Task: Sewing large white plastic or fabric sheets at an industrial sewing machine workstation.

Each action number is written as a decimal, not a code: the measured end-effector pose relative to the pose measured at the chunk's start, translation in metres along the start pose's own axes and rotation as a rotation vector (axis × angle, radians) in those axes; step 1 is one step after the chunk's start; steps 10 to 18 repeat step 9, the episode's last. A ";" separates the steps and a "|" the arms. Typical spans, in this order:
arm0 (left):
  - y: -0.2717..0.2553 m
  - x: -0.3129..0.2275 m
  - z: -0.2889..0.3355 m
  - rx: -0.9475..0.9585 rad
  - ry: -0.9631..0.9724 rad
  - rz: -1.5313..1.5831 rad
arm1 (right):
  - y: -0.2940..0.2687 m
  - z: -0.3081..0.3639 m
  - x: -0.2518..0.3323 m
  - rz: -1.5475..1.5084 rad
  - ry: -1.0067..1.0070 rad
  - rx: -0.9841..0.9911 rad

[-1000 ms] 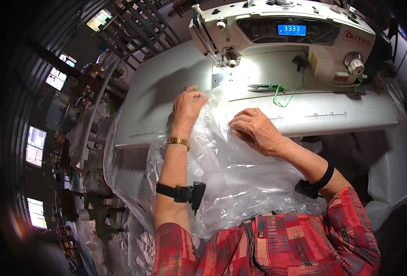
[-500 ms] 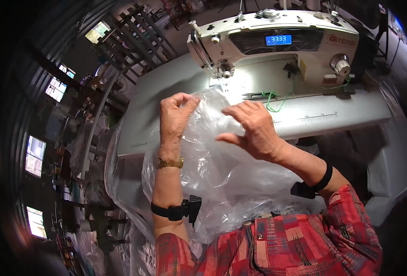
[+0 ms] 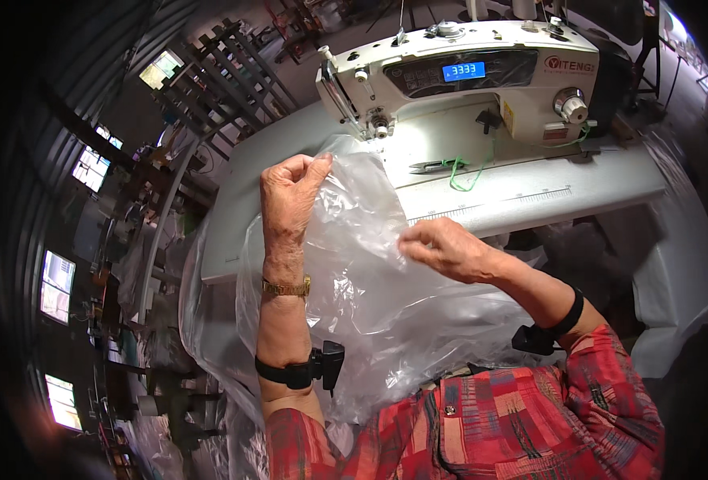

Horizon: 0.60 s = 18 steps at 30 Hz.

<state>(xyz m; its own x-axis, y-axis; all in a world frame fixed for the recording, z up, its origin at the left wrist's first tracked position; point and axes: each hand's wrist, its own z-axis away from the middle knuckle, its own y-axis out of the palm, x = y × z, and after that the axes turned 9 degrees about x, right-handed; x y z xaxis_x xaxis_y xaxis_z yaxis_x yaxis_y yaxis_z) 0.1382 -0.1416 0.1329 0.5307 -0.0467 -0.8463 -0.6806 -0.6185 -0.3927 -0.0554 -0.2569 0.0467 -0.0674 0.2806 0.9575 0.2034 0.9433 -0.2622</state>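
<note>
A large clear plastic sheet point(image 3: 354, 272) hangs in loose folds from the sewing table down over my lap. My left hand point(image 3: 290, 192) pinches its upper left part between thumb and fingers, left of the needle area. Farther right and lower, my right hand point(image 3: 446, 250) has its fingers drawn together at the sheet's right edge, near the table's front. The white sewing machine point(image 3: 450, 72) stands beyond both hands, its lamp lighting the bed. The sheet's top end lies just in front of the presser foot; whether it is under the foot cannot be made out.
Small thread snips point(image 3: 428, 167) with a green cord point(image 3: 468, 178) lie on the machine bed. A ruler scale point(image 3: 530, 197) runs along the table's front edge. More plastic point(image 3: 682, 264) drapes over the right side. Dark slatted racks point(image 3: 226, 72) stand at the back left.
My right hand has come down toward me, and its spread fingers have closed at the sheet's right edge. My left hand keeps its pinch. The whole view has shifted slightly.
</note>
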 end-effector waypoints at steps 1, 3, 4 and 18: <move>-0.001 0.000 0.001 0.001 -0.001 -0.010 | -0.005 0.006 0.005 0.213 -0.012 0.077; -0.004 0.000 0.000 0.032 0.046 -0.024 | -0.011 0.006 0.014 0.426 -0.028 0.145; -0.005 -0.001 -0.001 0.040 0.054 -0.026 | -0.013 0.002 0.018 0.353 -0.116 -0.118; -0.005 -0.004 -0.002 0.026 0.016 -0.016 | -0.008 -0.042 0.021 0.184 -0.183 -0.505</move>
